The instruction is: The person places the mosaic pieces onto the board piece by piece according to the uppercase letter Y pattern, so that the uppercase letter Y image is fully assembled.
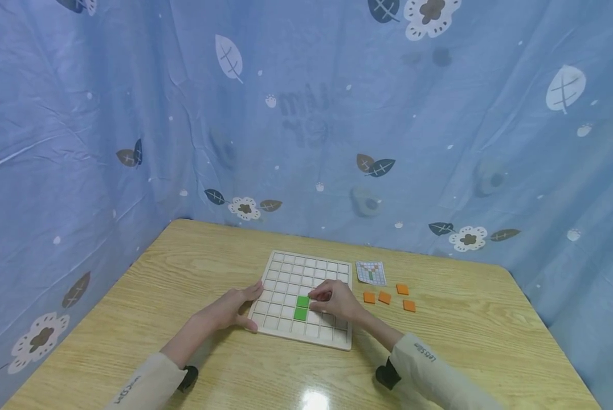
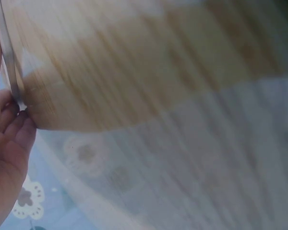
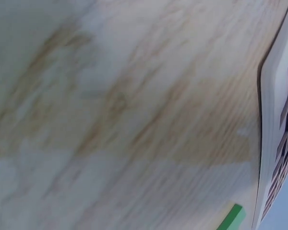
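Observation:
A pale square grid board (image 1: 286, 282) lies on the table, with two green tiles (image 1: 300, 314) in adjoining cells near its middle. My left hand (image 1: 229, 307) grips the board's left side, thumb by the near corner and fingers higher up the edge. In the left wrist view, curled fingers (image 2: 19, 127) meet the board's rim (image 2: 9, 57). My right hand (image 1: 337, 300) reaches over the board, thumb and fingertips pinching the right side of the farther green tile (image 1: 303, 302). Another green piece (image 3: 232, 218) shows beside the board in the right wrist view.
Right of the board lie several loose orange tiles (image 1: 384, 298). A small pattern card (image 1: 371, 273) with a coloured grid sits by the board's far right corner. A blue printed curtain (image 1: 306, 114) hangs behind the wooden table (image 1: 465, 330).

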`<state>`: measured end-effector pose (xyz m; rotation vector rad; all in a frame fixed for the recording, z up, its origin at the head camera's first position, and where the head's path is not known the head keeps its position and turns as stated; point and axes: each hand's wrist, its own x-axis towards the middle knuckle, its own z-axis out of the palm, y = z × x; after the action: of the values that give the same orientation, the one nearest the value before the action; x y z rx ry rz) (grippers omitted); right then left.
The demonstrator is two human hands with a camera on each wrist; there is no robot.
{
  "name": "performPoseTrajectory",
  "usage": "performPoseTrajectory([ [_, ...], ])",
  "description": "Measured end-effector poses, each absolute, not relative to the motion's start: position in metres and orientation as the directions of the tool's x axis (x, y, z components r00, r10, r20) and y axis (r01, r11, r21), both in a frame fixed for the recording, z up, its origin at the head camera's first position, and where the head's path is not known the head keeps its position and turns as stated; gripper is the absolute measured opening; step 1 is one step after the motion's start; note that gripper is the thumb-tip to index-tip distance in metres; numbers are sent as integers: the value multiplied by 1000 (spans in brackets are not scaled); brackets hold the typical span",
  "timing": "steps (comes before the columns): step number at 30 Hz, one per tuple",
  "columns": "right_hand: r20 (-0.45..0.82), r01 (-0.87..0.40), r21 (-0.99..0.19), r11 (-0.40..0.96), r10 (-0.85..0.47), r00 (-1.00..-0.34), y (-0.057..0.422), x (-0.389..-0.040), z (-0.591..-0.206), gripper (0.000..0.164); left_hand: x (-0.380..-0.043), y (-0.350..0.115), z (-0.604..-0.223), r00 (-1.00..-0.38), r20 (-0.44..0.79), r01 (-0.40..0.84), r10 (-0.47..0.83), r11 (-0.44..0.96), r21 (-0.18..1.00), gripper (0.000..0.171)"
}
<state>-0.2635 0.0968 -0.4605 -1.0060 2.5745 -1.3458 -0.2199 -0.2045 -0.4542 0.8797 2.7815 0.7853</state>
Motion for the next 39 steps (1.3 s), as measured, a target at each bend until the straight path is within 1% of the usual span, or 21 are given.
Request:
performPoseTrajectory([
  [5,236,-508,-748,428,-544,-805,105,-263,-456,18,-220,-205,-453,-823,38,504,567,698,508,96],
  [8,239,-493,-763,418,-525,-816,110,-263,-452,19,-220,-206,-453,-821,39,508,570,698,504,96],
  [12,235,-457,-818,348,-524,-819,120,-262,-446,21,-221,-206,-453,-818,40,512,574,694,506,96],
  [18,248,-435,-876,210,-578,-777,139,-263,-442,26,-221,-206,-452,-825,30,498,565,700,511,97],
  [22,195,-338,-930,147,-583,-789,151,-259,-441,31,-220,-206,-451,-829,27,494,559,708,506,97],
  [24,164,-293,-945,144,-569,-806,157,-257,-441,34,-219,-206,-451,-830,26,490,558,706,510,97],
  [27,139,-270,-949,161,-555,-820,165,-254,-441,34,-218,-206,-451,-830,30,489,557,701,519,96],
  [34,174,-322,-924,207,-521,-836,184,-247,-443,35,-218,-206,-452,-827,30,492,562,696,523,96],
  [37,174,-321,-922,218,-507,-844,194,-244,-446,35,-218,-206,-452,-826,31,492,562,694,525,96],
  [39,154,-298,-929,221,-501,-851,200,-242,-448,36,-218,-205,-452,-826,31,492,563,694,526,96],
])
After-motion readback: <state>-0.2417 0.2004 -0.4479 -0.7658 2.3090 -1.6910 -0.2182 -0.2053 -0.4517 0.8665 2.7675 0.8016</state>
